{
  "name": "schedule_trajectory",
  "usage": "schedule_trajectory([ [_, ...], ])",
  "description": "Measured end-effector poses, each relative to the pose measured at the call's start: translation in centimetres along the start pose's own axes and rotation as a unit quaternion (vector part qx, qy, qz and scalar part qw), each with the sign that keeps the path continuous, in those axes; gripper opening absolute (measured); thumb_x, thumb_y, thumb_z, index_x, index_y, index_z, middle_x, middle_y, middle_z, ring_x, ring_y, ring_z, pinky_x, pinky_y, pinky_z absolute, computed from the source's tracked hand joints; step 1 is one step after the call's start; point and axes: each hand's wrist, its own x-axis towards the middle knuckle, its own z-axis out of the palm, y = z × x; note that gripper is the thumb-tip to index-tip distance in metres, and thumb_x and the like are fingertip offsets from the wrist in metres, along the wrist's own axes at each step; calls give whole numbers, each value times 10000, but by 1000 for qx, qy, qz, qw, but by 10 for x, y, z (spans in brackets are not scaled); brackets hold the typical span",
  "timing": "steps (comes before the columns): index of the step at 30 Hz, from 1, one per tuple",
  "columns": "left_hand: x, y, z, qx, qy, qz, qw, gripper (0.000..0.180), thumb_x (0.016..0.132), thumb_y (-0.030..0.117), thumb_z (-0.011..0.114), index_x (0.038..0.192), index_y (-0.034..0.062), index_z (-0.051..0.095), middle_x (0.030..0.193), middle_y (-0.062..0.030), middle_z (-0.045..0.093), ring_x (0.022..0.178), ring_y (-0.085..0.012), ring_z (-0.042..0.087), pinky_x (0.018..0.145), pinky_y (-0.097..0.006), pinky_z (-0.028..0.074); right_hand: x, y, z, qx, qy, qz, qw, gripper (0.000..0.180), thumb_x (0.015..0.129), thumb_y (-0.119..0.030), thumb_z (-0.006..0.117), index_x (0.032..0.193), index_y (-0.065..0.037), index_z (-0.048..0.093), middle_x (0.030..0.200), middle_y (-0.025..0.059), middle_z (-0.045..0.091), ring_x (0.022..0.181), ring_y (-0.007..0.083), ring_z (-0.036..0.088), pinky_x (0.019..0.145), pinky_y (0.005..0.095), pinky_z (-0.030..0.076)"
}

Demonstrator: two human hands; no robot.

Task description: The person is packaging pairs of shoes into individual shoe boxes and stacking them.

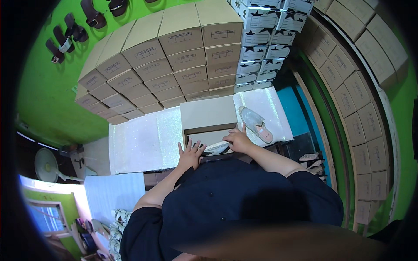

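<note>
A brown cardboard shoe box [202, 114] lies opened in front of me, its lid raised on the far side. Inside, near the front wall, is a pale shoe [215, 147], partly hidden by my body and hands. My right hand [238, 140] has its fingers bent over the right end of this shoe. At the box's front left corner, my left hand [190, 155] rests with fingers spread and fingertips close to the shoe's other end. To the right of the box, a grey backless shoe [254, 124] with a pinkish insole lies on the table.
The table has a shiny white cover [143, 143]. Stacked brown boxes [183, 56] and white boxes with black stars [261, 43] line its far side. More boxes fill a shelf [365, 130] at right. Sandals [76, 30] hang on the green wall. A fan [47, 165] stands left.
</note>
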Motion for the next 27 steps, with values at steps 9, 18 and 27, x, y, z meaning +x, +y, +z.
schedule_trajectory([
  [9,7,0,7,6,1,-10,1000,614,932,299,603,1505,303,384,1555,-38,388,1469,-319,289,1102,-753,31,-8,8,-4,-13,-22,-17,1000,365,788,-305,755,1146,-245,718,1079,1,703,1240,257,529,1090,762,13],
  [18,6,2,7,-16,-3,-16,1000,590,946,288,588,1502,302,392,1558,-36,383,1469,-303,291,1109,-745,29,-41,68,-30,-72,218,77,970,583,797,-405,725,1298,-139,586,1328,62,577,1341,280,438,1114,745,28],
  [27,5,3,1,-23,3,-10,1000,607,938,246,597,1507,290,388,1569,-60,361,1495,-339,219,1124,-726,46,-89,117,-6,-161,100,342,920,936,687,-549,787,1413,-60,458,1398,109,520,1458,320,265,1113,742,-9],
])
